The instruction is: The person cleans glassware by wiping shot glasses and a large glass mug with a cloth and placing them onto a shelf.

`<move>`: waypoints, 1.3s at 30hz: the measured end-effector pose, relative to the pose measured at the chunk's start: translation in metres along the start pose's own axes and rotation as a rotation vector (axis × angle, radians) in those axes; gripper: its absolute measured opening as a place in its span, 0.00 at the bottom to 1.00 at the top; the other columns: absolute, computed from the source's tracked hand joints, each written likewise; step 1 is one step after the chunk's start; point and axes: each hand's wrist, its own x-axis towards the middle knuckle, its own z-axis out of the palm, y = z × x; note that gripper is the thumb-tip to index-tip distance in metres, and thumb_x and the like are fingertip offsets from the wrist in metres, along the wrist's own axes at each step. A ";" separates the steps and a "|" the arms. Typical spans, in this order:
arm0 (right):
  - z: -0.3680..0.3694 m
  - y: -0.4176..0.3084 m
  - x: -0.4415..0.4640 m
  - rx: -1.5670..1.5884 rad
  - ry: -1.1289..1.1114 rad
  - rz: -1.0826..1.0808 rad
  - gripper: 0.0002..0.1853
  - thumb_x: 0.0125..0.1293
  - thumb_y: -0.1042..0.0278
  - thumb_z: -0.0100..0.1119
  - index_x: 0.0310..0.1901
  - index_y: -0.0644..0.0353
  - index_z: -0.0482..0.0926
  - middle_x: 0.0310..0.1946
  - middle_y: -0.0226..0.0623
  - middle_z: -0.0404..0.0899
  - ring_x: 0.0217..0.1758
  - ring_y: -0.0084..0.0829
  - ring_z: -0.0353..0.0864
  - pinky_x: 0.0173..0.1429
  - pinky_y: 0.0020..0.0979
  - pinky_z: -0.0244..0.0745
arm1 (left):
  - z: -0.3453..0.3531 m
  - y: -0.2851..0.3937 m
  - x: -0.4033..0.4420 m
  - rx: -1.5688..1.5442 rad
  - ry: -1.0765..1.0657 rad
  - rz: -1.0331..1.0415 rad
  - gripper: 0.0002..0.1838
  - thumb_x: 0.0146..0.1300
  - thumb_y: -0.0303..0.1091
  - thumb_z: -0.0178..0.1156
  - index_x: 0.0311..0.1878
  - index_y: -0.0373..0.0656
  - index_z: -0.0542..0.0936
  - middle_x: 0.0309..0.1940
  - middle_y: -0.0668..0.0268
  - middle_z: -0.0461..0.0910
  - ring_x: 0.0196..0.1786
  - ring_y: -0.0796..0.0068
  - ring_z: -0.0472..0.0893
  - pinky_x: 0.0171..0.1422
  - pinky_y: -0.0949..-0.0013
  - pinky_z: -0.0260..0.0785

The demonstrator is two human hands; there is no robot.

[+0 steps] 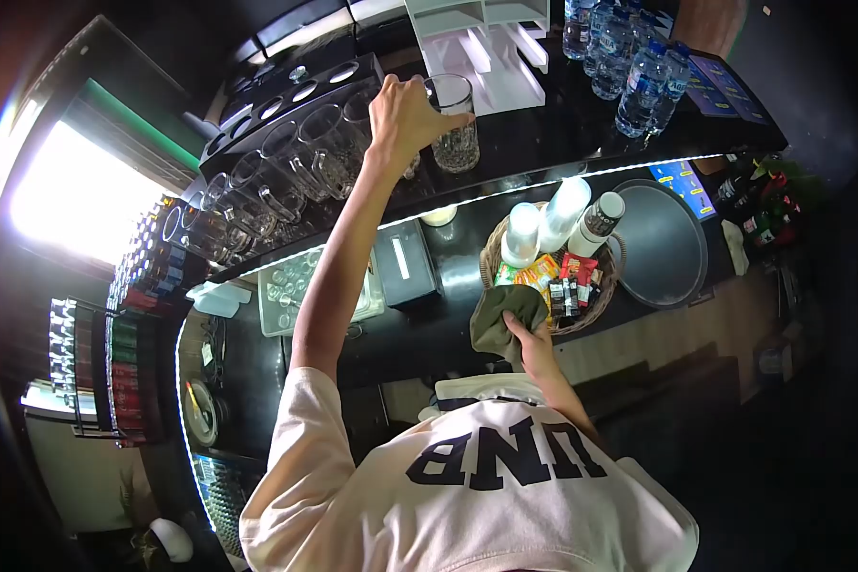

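Observation:
My left hand (405, 116) is stretched up to the raised black shelf, its fingers curled at the side of a clear glass mug (458, 143) and its thumb across the front of it. The mug stands upright near the shelf edge. To the left of this hand, more glass mugs (281, 172) are lined up. Lower down, my right hand (534, 348) holds a bunched olive-green cloth (505, 322), with the thumb on top. The cloth is in front of a wicker basket (605, 310) with cups and colourful packets.
Water bottles (643, 86) and a white organizer (491, 57) stand on the shelf (582, 129). Below are a round grey tray (660, 243), a black box (405, 262) and a bin of small glasses (281, 296). Cans and bottles line the left side.

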 end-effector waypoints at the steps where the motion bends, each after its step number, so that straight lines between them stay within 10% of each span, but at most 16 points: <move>1: 0.001 -0.005 0.000 -0.006 0.013 0.003 0.15 0.70 0.73 0.58 0.57 0.63 0.75 0.51 0.30 0.80 0.53 0.22 0.77 0.60 0.26 0.70 | -0.001 0.000 0.000 -0.002 -0.007 0.000 0.36 0.36 0.63 0.76 0.29 0.32 0.81 0.28 0.51 0.82 0.40 0.58 0.82 0.41 0.58 0.77; 9: -0.001 -0.016 0.007 -0.030 0.068 -0.056 0.14 0.69 0.73 0.59 0.54 0.63 0.77 0.49 0.29 0.81 0.51 0.21 0.78 0.59 0.25 0.71 | 0.002 0.009 0.000 -0.077 -0.074 -0.094 0.36 0.41 0.62 0.74 0.31 0.32 0.79 0.26 0.53 0.83 0.34 0.53 0.85 0.43 0.56 0.78; 16: 0.001 -0.012 0.010 -0.032 0.084 -0.016 0.14 0.69 0.73 0.59 0.55 0.63 0.76 0.49 0.29 0.81 0.51 0.20 0.77 0.58 0.25 0.70 | 0.034 0.024 -0.019 -0.214 0.042 -0.206 0.56 0.48 0.53 0.74 0.68 0.22 0.56 0.57 0.39 0.69 0.52 0.43 0.79 0.51 0.54 0.76; 24: 0.001 0.003 0.009 -0.099 0.059 0.068 0.13 0.69 0.73 0.58 0.54 0.64 0.76 0.46 0.29 0.81 0.49 0.21 0.78 0.55 0.25 0.71 | 0.078 0.037 -0.033 -0.668 0.403 -0.359 0.50 0.46 0.38 0.77 0.67 0.30 0.57 0.58 0.42 0.67 0.58 0.45 0.73 0.64 0.53 0.67; 39: -0.020 -0.001 0.008 -0.043 0.193 -0.018 0.19 0.68 0.70 0.62 0.59 0.65 0.73 0.52 0.34 0.80 0.53 0.25 0.78 0.59 0.28 0.71 | 0.124 0.028 -0.039 -1.047 0.475 -0.299 0.36 0.49 0.34 0.79 0.56 0.36 0.68 0.41 0.65 0.77 0.44 0.76 0.78 0.52 0.74 0.70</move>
